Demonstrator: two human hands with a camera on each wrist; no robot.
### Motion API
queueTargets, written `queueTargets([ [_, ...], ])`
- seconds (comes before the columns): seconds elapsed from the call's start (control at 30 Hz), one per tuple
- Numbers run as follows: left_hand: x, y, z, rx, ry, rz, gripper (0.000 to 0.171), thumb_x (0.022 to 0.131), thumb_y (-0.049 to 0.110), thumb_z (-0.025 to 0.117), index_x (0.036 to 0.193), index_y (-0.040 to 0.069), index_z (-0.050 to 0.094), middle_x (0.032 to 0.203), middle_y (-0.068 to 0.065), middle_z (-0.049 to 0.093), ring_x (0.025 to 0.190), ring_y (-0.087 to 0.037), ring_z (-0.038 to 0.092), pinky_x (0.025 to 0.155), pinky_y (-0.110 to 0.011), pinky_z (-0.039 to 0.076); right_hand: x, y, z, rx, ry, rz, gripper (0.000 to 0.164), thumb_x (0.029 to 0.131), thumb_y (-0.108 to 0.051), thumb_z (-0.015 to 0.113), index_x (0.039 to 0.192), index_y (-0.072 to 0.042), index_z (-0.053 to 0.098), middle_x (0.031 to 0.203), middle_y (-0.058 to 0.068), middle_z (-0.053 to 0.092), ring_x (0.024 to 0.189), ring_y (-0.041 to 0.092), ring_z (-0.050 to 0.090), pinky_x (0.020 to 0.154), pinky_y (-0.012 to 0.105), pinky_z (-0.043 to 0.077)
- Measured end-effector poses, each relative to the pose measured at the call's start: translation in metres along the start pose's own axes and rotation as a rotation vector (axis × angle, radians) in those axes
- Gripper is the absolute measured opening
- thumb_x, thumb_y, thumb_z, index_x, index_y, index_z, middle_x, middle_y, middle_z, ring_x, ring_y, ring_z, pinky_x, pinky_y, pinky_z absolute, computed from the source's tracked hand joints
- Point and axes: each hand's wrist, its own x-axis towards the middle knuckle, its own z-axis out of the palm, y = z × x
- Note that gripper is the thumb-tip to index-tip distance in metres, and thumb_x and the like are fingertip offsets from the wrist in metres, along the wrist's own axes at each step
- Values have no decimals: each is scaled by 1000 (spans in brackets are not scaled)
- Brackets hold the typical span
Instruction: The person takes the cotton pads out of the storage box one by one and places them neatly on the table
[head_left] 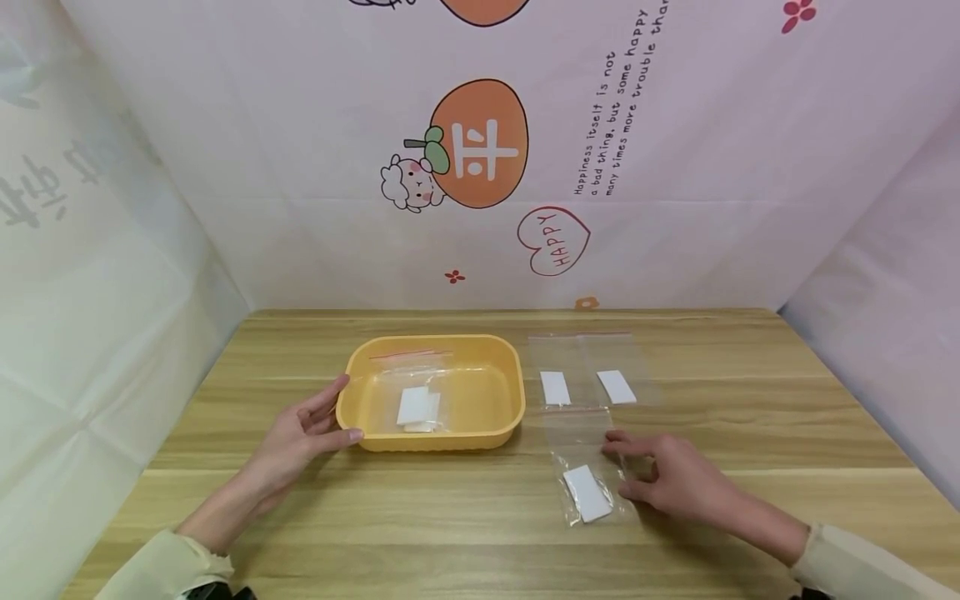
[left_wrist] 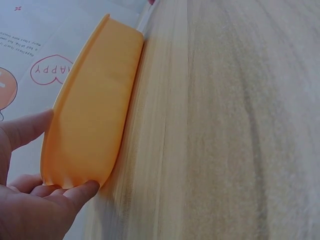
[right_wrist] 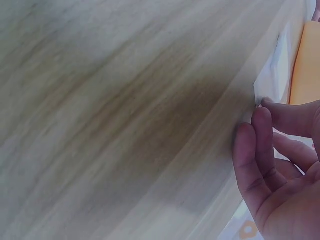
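Note:
My left hand [head_left: 288, 442] grips the left end of a yellow plastic bin [head_left: 491, 440], thumb and fingers spread along its rim and end wall. Inside the bin lie overlapping clear zip bags with white rectangular pieces [head_left: 414, 406]. My right hand [head_left: 678, 479] is at the right edge of the nearest clear zip bag [head_left: 573, 437], fingers bent and thumb apart from the index finger. That bag lies on the table with a white rectangular piece [head_left: 587, 493] inside. In the right wrist view, the fingertips [right_wrist: 261, 117] are beside the bag's edge; the exact contact is hard to see.
Behind the nearest bag lie two more clear zip bags, one with a white piece [head_left: 555, 388] and another with a white piece [head_left: 617, 387]. All stand on a wood-grain table [head_left: 420, 525]. A printed white cloth [head_left: 315, 208] hangs behind it.

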Motion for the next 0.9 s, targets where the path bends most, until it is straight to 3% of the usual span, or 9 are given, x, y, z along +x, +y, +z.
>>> queueTargets([
  [0.2,0,2,0,5,-7,-1,94,95,15,80,168,7,22,173,-15,17,154,-38,29,108,-22,40,3,-3,-13,20,11,1,39,88,-10,85,125,-2,76,129,24,69,45,1,36,40,23,40],
  [0.3,-1,2,0,3,-5,-1,94,95,15,81,168,6,22,173,-16,16,154,-38,28,109,-22,40,7,-9,-25,-19,25,-17,26,90,-9,82,115,-6,79,114,11,76,60,3,54,49,24,46],
  [0.43,-1,1,0,-2,3,-5,95,94,14,81,168,5,22,173,-15,16,154,-38,28,108,-21,39,16,-20,-36,-90,51,-80,12,89,-8,82,99,-13,81,94,-8,75,77,6,60,61,25,47],
  [0.6,0,1,1,-1,6,-12,95,94,13,81,167,4,22,173,-14,16,154,-38,28,109,-23,39,30,-38,-47,-134,37,-140,14,91,-7,81,90,-20,78,85,-15,69,59,2,46,53,24,43],
  [0.9,0,1,1,-8,8,-1,95,94,12,81,167,3,21,173,-13,16,154,-38,27,107,-19,40,70,-88,-60,-191,-7,-257,20,90,-2,78,83,-21,77,79,-15,69,70,4,59,63,27,52],
])
